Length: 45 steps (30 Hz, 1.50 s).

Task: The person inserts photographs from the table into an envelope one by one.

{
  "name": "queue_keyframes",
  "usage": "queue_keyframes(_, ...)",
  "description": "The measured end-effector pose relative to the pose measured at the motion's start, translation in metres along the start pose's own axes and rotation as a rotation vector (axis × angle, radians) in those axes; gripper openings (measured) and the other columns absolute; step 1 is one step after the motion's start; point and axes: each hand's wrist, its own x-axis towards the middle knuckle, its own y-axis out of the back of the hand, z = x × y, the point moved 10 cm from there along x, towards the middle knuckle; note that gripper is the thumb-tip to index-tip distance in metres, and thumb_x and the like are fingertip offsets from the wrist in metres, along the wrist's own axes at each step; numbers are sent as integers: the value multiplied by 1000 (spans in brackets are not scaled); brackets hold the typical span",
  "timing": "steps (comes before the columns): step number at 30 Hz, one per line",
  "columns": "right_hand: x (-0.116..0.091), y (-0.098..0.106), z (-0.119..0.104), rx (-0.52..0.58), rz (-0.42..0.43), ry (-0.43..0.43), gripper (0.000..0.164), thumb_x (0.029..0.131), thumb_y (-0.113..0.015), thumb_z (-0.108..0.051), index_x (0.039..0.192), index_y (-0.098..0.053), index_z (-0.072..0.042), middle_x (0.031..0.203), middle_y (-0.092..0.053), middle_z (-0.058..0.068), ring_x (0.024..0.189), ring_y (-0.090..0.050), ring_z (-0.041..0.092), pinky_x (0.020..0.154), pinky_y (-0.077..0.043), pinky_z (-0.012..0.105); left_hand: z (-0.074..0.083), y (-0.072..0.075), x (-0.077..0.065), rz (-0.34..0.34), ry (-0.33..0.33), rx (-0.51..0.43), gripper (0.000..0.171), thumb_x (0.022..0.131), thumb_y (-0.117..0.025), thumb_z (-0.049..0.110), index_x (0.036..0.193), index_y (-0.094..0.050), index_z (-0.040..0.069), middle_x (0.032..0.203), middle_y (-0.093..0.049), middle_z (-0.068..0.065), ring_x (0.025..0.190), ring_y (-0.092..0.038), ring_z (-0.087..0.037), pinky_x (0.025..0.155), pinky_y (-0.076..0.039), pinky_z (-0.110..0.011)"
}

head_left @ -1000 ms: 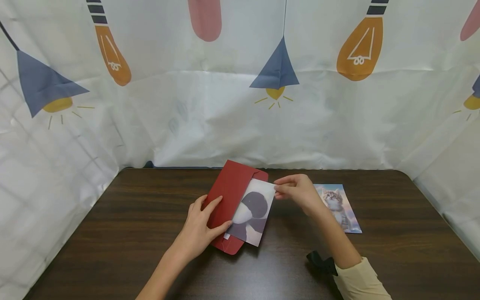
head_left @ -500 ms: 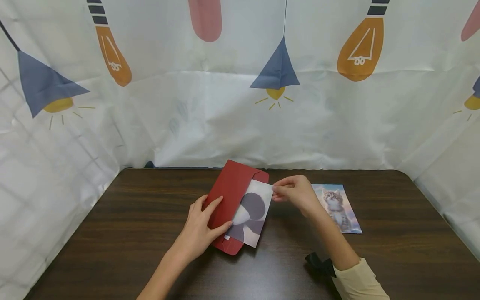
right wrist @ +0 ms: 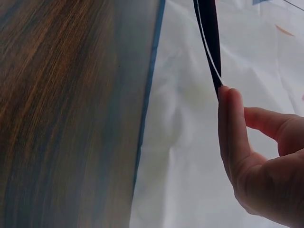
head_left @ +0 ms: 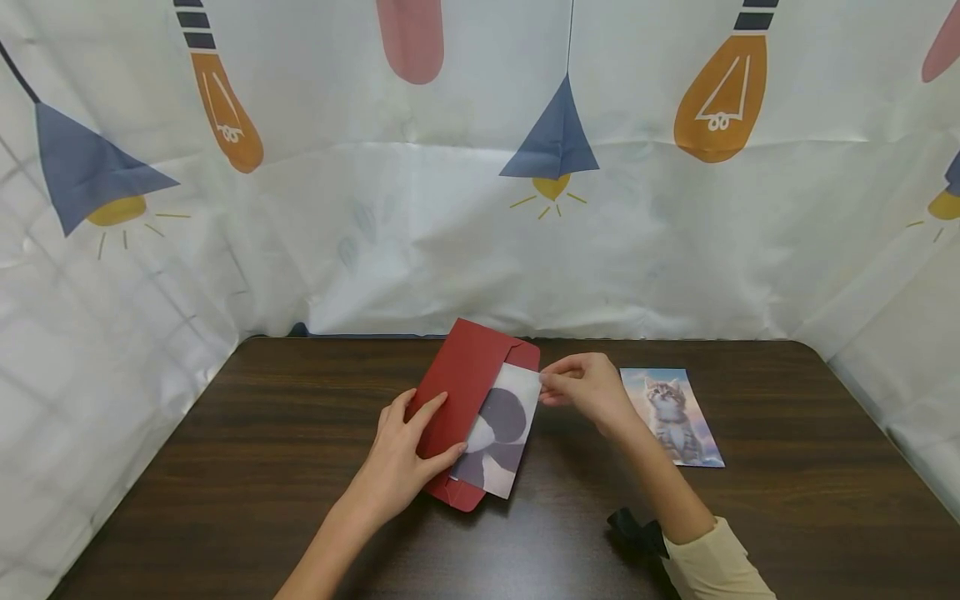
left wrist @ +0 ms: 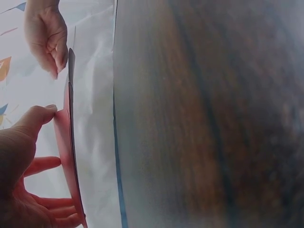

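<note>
A red envelope lies aslant on the table, its long opening facing right. My left hand rests on it with spread fingers, the thumb at the opening's edge. The left wrist view has the thumb and fingers of this hand against one face of the envelope. A card printed with grey and white shapes sits partly inside the opening, its right part showing. My right hand pinches the card's upper right corner. In the right wrist view, fingers of that hand meet the dark envelope edge.
A kitten picture card lies on the dark wooden table, right of my right hand. A black band or bow is at the right sleeve. A white curtain with lamp prints hangs behind the table.
My right hand has moved a little to the left with the card, so slightly more of it is hidden in the envelope. The left hand has stayed almost still.
</note>
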Motion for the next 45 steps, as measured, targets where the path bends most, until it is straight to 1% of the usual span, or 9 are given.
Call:
queue_keyframes(9,-2,-5,-1,28,-5,-3,22,99,-68,3,114,-69,19,87,-77,15,68,-75,13,75,-65,34,2,0,-1,9,-10,0,66,89,-86,25,147,-60,8,153,-41,-29,136,-41,-48,92,-59,-57)
queue_keyframes(17,-3,-9,-1,41,-1,8,23,99,-69,2,114,-69,19,86,-77,16,68,-75,12,77,-65,36,4,0,-1,19,-23,2,66,88,-87,25,146,-61,8,152,-42,-28,135,-41,-47,90,-61,-56)
queue_keyframes(22,-4,-12,0,52,3,6,22,98,-69,3,114,-68,19,85,-76,15,67,-74,12,77,-65,37,5,-1,-1,15,-17,6,67,88,-87,26,147,-61,8,152,-42,-27,135,-42,-46,89,-61,-55)
queue_keyframes(28,-5,-17,-1,61,4,23,21,98,-68,5,112,-68,20,83,-75,15,66,-74,11,74,-65,33,4,-3,-1,0,-4,-3,69,88,-87,28,148,-60,9,154,-41,-26,135,-41,-45,89,-61,-55)
queue_keyframes(34,-5,-20,1,73,9,28,18,98,-65,7,110,-68,20,80,-75,14,65,-73,11,69,-64,28,7,-3,-1,5,-22,-5,69,88,-87,27,148,-60,9,153,-41,-26,135,-41,-45,89,-61,-54)
queue_keyframes(40,-6,-23,2,67,25,35,16,98,-66,7,108,-69,19,79,-75,15,64,-74,12,68,-64,28,9,-3,-2,15,-37,-3,67,88,-87,26,147,-61,9,153,-41,-27,135,-41,-46,91,-60,-55)
queue_keyframes(45,-7,-26,2,68,28,41,15,98,-67,6,106,-69,18,80,-76,17,65,-75,13,68,-64,30,9,-4,-3,4,-34,-3,67,89,-87,27,148,-60,9,154,-40,-28,136,-40,-47,92,-59,-55)
